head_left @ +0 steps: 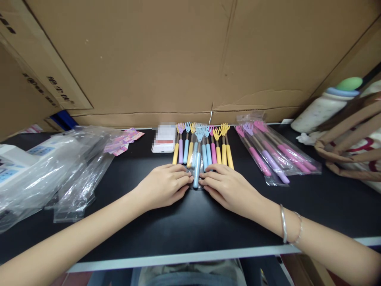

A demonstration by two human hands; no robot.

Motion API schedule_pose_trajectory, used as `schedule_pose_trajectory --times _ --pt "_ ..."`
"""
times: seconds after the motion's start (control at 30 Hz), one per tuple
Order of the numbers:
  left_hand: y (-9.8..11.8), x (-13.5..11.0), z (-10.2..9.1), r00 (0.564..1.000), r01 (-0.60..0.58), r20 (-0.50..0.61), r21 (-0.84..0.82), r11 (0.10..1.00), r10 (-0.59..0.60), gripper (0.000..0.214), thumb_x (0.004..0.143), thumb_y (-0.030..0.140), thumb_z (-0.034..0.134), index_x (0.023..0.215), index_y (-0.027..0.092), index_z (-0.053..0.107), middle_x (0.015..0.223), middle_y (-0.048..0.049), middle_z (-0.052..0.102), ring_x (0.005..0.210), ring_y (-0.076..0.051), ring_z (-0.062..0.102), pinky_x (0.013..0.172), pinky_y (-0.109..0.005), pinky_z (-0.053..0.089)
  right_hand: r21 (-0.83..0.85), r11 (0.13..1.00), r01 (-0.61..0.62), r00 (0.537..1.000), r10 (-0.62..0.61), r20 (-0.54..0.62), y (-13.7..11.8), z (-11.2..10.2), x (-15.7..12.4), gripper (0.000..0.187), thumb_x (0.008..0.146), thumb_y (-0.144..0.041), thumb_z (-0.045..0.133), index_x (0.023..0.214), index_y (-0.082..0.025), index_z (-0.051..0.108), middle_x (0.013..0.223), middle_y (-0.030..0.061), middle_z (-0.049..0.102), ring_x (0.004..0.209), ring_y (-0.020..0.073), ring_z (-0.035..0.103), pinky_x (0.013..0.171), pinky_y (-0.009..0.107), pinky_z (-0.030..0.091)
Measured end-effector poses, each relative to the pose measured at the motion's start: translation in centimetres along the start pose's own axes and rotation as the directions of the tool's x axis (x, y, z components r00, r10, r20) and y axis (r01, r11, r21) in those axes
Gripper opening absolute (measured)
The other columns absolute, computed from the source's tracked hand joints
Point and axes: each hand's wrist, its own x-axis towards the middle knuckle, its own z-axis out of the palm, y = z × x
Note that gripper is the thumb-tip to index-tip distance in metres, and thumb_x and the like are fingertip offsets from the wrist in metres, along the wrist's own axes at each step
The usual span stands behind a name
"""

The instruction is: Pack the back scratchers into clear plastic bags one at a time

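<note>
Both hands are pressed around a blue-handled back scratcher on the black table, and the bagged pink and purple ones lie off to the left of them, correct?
Not quite. In the head view the bagged scratchers lie to the right of the hands, not the left. The rest holds: left hand and right hand flank the blue-handled back scratcher on the black table.

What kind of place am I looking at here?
Probably a small packing bench: loose back scratchers under both hands, bagged back scratchers to the right, empty plastic bags on the left, and cardboard cartons behind.
</note>
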Motion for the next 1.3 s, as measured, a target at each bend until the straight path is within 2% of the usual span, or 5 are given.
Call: schedule_pose_trajectory --times 0.43,0.7,0.97,1.13,1.3 --pt "-0.12 -0.15 -0.32 0.992 0.083 0.105 -0.066 0.994 -0.076 0.017 0.089 0.022 0.046 0.094 0.019 0.062 0.093 -0.0023 0.068 0.089 -0.017 0.063 0.078 -0.028 0.050 -0.003 1.000 -0.010 1.000 0.010 0.026 0.15 -0.02 -0.03 0.023 0.093 -0.020 0.042 0.088 -0.015 0.064 0.085 0.0084 0.063 0.089 0.0208 0.054 0.078 0.034 0.045" --pt "-0.09 -0.31 0.04 0.992 0.112 0.071 -0.063 0.992 -0.108 0.018 0.089 0.023 0.045 0.100 0.021 0.059 0.093 -0.0026 0.067 0.086 -0.016 0.064 0.073 -0.027 0.049 0.047 0.989 -0.140 0.990 0.140 0.010 0.25 -0.03 -0.44 0.025 0.092 -0.021 0.042 0.107 -0.018 0.062 0.087 0.0083 0.058 0.081 0.0177 0.055 0.073 0.029 0.044" --pt "-0.09 -0.33 0.12 0.994 0.112 0.022 -0.002 0.994 -0.111 0.027 0.088 0.023 0.046 0.111 0.022 0.060 0.097 -0.0028 0.068 0.089 -0.016 0.064 0.078 -0.026 0.050 0.013 0.993 -0.116 0.993 0.116 -0.036 0.23 0.14 -0.47 0.027 0.092 -0.020 0.042 0.105 -0.017 0.065 0.088 0.0097 0.059 0.079 0.0181 0.057 0.072 0.030 0.046" --pt "-0.22 -0.46 0.13 0.997 0.078 -0.021 0.058 0.995 -0.077 0.030 0.087 0.021 0.047 0.114 0.024 0.060 0.094 -0.0020 0.069 0.085 -0.016 0.065 0.076 -0.028 0.050 -0.004 0.992 -0.125 0.992 0.125 -0.006 0.12 0.03 -0.52 0.028 0.092 -0.020 0.041 0.104 -0.017 0.066 0.089 0.0105 0.060 0.081 0.0187 0.057 0.071 0.031 0.047" --pt "-0.30 -0.62 0.09 0.997 0.061 -0.043 0.067 0.996 -0.058 0.031 0.087 0.020 0.048 0.114 0.027 0.061 0.094 -0.0008 0.069 0.086 -0.015 0.065 0.078 -0.028 0.050 -0.035 0.998 -0.044 0.999 0.044 -0.027 -0.10 -0.14 -0.38 0.026 0.091 -0.014 0.042 0.095 -0.015 0.068 0.089 0.0114 0.063 0.083 0.0192 0.057 0.070 0.030 0.048"
